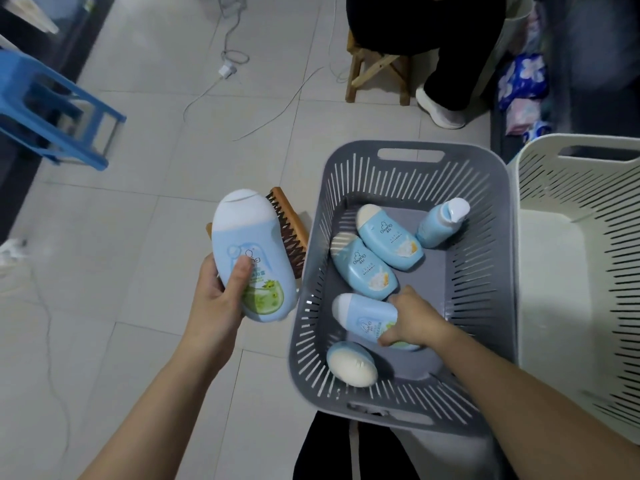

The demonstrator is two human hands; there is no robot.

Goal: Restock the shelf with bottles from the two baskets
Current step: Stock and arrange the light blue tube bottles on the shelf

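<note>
My left hand (221,292) grips a light blue bottle with a white cap and green label (249,258), held above the floor left of the grey basket (485,278). Inside the basket my right hand (414,318) curls round another blue bottle (363,315) lying on its side. Several more blue bottles lie in the basket: two side by side (363,268) (389,240), one at the back right (441,223), and one end-on near the front (351,363). A white basket (588,209) stands to the right, its visible inside holding nothing.
A wooden brush (291,223) lies on the tiled floor behind the held bottle. A blue stool (52,109) stands at left. White cables and a plug (228,69) trail across the floor. A seated person's leg and shoe (440,109) and a wooden stool (377,71) are at the back.
</note>
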